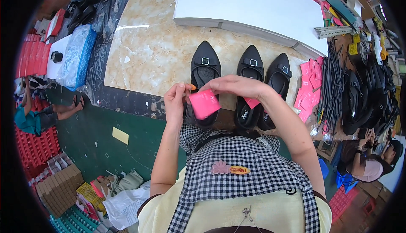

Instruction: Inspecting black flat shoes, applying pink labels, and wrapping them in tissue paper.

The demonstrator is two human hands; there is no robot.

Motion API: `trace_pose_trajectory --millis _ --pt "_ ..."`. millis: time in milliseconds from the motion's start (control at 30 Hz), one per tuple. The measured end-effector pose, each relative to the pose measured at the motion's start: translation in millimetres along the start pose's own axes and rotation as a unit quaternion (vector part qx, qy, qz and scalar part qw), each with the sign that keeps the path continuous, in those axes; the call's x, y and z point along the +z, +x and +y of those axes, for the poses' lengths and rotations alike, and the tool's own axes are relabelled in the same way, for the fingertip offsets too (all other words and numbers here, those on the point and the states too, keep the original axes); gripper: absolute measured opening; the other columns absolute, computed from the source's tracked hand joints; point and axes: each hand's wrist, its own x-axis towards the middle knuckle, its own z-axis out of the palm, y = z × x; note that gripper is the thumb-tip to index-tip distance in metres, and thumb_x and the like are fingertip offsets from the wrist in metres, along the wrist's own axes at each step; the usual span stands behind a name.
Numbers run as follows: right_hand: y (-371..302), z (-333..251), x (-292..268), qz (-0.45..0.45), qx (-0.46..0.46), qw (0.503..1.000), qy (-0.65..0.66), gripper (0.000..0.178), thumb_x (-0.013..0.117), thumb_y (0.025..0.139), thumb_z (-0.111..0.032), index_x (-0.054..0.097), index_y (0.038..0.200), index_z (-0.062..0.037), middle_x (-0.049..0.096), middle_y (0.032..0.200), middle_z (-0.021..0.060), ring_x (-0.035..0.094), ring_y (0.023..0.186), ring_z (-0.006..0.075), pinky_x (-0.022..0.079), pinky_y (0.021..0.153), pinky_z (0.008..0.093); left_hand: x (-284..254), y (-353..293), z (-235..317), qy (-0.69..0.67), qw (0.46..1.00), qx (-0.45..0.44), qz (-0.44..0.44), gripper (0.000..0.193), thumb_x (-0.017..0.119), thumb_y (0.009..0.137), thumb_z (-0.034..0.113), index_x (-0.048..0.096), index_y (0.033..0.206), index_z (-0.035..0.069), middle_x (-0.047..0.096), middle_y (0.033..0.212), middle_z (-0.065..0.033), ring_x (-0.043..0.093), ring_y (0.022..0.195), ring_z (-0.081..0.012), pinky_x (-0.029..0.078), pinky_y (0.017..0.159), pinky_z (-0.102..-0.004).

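Three black pointed flat shoes with bows and square buckles lie toes away from me: a left one [206, 57], a middle one [250, 57] and a right one [279, 68]. Over the left shoe's heel hangs a pink card tag [205, 104]. My right hand [232, 85] reaches across from the right, its fingertips closed at the tag's upper edge. Beside the tag my left hand [174, 102] is pinched shut; what it grips is too small to make out. A small orange thing [193, 87] shows between the hands. Another pink tag [251, 102] lies on the middle shoe, partly under my right forearm.
A long white box [249, 9] lies across the marble-patterned table [144, 55]. Loose pink tags [311, 85] and a bundle of thin black strips [334, 89] lie right. More black shoes [359, 102] stand beyond. A blue basket [86, 55] is left. Other people sit on both sides.
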Motion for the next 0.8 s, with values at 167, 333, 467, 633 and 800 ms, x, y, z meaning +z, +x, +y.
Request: trace_pose_trajectory --millis 167,333,467,633,800 --pt "6.9 12.0 13.0 0.07 -0.089 0.99 -0.083 0.031 0.061 0.093 -0.009 0.063 0.123 -0.0027 0.069 0.107 0.0067 0.062 0.097 0.012 0.049 0.088 0.0268 0.3 -4.3 10.8 0.133 0.99 0.032 -0.035 0.016 0.061 0.095 0.01 0.071 0.103 0.001 0.069 0.084 -0.0023 0.052 0.063 -0.0023 0.041 0.057 -0.0171" --pt "2.3 10.2 10.0 0.16 -0.041 0.982 -0.093 0.019 0.065 0.09 -0.006 0.065 0.108 -0.001 0.069 0.091 0.0016 0.062 0.082 0.0059 0.049 0.071 0.0217 11.9 -5.2 20.5 0.08 0.996 0.024 -0.035 0.012 0.064 0.091 0.004 0.071 0.101 0.0 0.07 0.085 -0.0024 0.054 0.068 -0.0031 0.043 0.061 -0.0182" --pt "5.9 4.9 17.5 0.191 -0.028 0.974 -0.123 0.016 0.07 0.087 -0.008 0.07 0.101 -0.0018 0.072 0.085 0.0038 0.065 0.078 0.007 0.051 0.072 0.0222 5.7 -5.8 19.4 0.156 0.985 0.037 -0.059 0.01 0.066 0.09 0.005 0.071 0.097 -0.001 0.07 0.083 -0.0022 0.056 0.069 -0.0035 0.045 0.063 -0.019" --pt "11.0 6.4 20.3 0.247 -0.052 0.952 -0.173 0.014 0.072 0.085 -0.01 0.074 0.096 -0.0018 0.073 0.084 0.006 0.066 0.076 0.0074 0.052 0.07 0.0227 6.5 -4.9 21.2 0.252 0.962 0.055 -0.085 0.01 0.068 0.089 0.008 0.072 0.091 -0.001 0.069 0.082 -0.0004 0.057 0.07 -0.0033 0.046 0.065 -0.0199" --pt "13.4 11.6 17.3 0.23 -0.04 0.971 -0.058 0.016 0.074 0.083 -0.012 0.076 0.096 -0.0041 0.074 0.085 0.0069 0.067 0.078 0.0093 0.053 0.073 0.0244 7.9 -4.0 19.8 0.207 0.974 0.042 -0.088 0.01 0.068 0.09 0.009 0.071 0.092 0.0 0.069 0.084 0.0002 0.057 0.071 -0.0032 0.045 0.065 -0.0197"
